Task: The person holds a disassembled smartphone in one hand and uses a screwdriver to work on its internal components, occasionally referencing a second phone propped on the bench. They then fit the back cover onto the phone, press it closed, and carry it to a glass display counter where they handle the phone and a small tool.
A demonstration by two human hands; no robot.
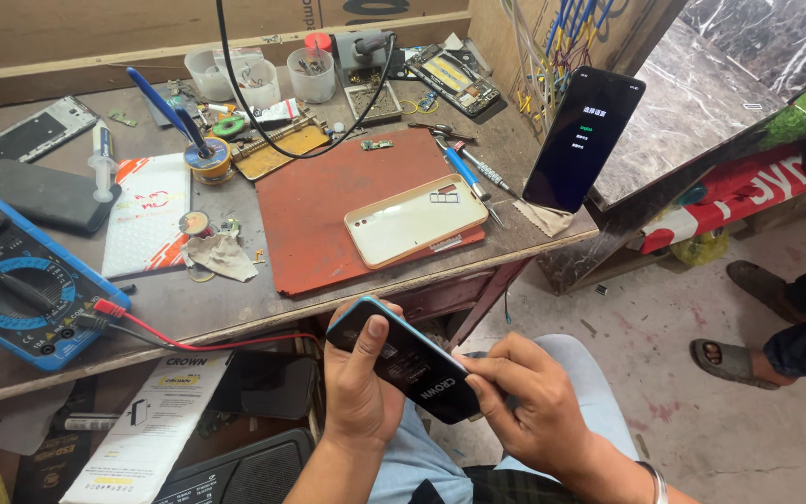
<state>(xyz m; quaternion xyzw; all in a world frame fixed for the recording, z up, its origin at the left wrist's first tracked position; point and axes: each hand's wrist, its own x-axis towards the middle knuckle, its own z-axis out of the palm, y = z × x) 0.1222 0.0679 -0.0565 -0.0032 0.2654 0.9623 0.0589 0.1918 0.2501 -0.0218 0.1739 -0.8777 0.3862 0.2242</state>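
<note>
two hands are working below the front edge of a wide wooden surface [235,313], which is carrying everything else. a red mat [328,201] is lying near the middle of the surface, reaching its front edge, and a pale phone back cover [415,220] is resting on the mat's front right part. a blue multimeter [11,275] is sitting at the front left edge, its red lead trailing over the edge. a lit black phone [582,140] is leaning upright at the right edge. the left hand [358,383] is gripping a dark phone with a blue rim [403,359] from beneath, thumb lying across its face. the right hand [526,401] is pinching that phone's lower end, fingers closed on it, above the person's lap.
</note>
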